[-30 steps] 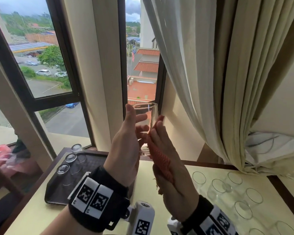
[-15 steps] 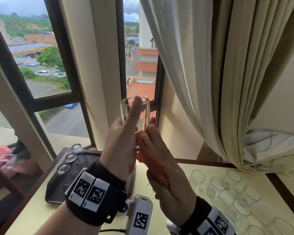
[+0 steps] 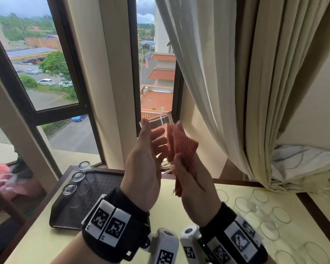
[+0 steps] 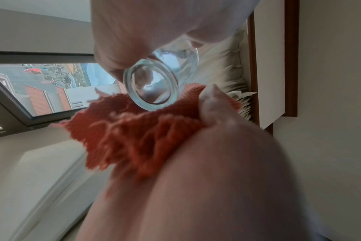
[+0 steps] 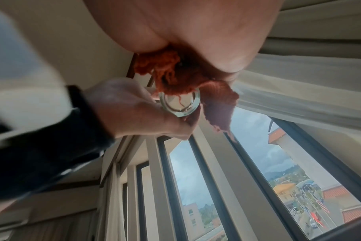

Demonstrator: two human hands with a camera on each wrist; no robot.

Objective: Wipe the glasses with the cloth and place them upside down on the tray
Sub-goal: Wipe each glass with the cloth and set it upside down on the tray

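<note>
- A person's left hand (image 3: 144, 164) holds a clear glass (image 3: 158, 128) raised above the table (image 3: 46, 242), in front of the window (image 3: 46, 77); thumb and fingers are curled round its side, the rim uppermost and tilted toward the window.
- The right hand (image 3: 192, 185) presses an orange-red cloth (image 3: 181, 147) against the right side of the glass, its fingers behind the cloth and the thumb pinning the fabric to the palm.
- From the left wrist view, the glass's thick round base (image 4: 151, 86) faces the camera, touching the frayed cloth (image 4: 134, 130) just beneath it.
- From the right wrist view, the cloth (image 5: 175, 71) bunches over the glass's base (image 5: 179, 104), with the left hand (image 5: 134, 106) wrapped round the glass beside it.
- A dark tray (image 3: 107, 185) lies on the table below and to the left of the held glass; three glasses stand upside down (image 3: 78, 178) in a row along the tray's left edge.
- More glasses stand upright (image 3: 259, 206) on the table, below and to the right of the held glass.
- A pale curtain (image 3: 227, 82) hangs to the right of the held glass.
</note>
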